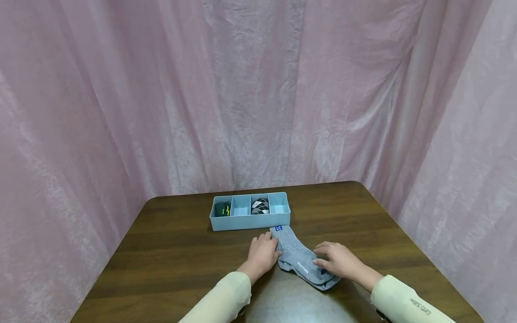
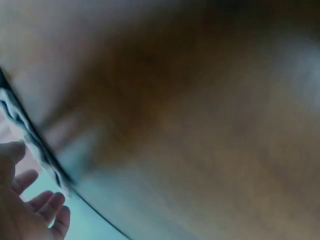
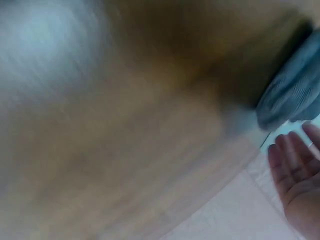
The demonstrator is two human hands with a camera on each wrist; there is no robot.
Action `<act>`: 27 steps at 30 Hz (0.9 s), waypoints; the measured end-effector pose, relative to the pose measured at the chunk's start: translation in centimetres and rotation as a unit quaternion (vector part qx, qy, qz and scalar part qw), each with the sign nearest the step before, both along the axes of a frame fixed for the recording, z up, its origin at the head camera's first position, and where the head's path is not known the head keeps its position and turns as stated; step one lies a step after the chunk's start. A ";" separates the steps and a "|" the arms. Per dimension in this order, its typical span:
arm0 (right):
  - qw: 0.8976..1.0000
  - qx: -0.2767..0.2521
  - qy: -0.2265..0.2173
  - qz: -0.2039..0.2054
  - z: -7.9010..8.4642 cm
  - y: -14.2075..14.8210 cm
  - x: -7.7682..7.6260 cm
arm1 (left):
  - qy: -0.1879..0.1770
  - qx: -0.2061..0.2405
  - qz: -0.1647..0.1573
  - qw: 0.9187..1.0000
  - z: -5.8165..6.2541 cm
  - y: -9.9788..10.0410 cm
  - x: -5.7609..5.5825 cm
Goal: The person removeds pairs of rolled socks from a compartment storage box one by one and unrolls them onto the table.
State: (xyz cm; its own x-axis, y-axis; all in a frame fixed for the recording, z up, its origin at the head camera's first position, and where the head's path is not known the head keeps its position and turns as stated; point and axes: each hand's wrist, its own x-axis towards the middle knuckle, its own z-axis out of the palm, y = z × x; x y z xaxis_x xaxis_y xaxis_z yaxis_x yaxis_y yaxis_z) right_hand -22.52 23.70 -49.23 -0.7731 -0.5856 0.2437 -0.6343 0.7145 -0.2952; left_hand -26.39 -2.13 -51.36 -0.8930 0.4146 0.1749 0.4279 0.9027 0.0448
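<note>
Grey socks (image 1: 294, 251) lie layered on the table (image 1: 169, 251), cuff just beside the blue box (image 1: 250, 221). Left hand (image 1: 262, 253) sits along the cuff edge; right hand (image 1: 338, 260) partly hides the toe end. Fingers of both are loosely extended, grasping nothing; exact contact cannot be confirmed. Wrist views are blurred, both hands cut off at the frame edge.

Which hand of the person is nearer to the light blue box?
Left. The left hand is just in front of the box; the right hand is farther away, forward-right of it, toward the person's right.
</note>
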 end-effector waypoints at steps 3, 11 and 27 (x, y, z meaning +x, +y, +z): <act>0.999 0.017 -0.007 0.026 -0.1 -0.4 -1.2 | -0.008 0.023 0.006 1.000 0.0 0.4 1.0; 0.996 0.061 -0.017 0.063 -1.5 -1.4 -0.5 | -0.049 0.005 -0.002 0.999 -0.7 1.2 2.1; 1.000 0.015 -0.020 -0.010 -1.1 -4.0 1.8 | -0.057 0.011 -0.035 0.998 -0.2 -0.3 -0.1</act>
State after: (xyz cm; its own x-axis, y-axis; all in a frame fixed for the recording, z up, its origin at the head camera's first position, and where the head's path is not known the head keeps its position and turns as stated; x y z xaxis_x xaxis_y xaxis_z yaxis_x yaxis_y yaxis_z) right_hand -20.73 19.69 -50.32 -0.7939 -0.5760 0.1949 -0.6074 0.7362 -0.2984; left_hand -26.51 -2.39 -51.60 -0.8772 0.4729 0.0834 0.4799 0.8695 0.1173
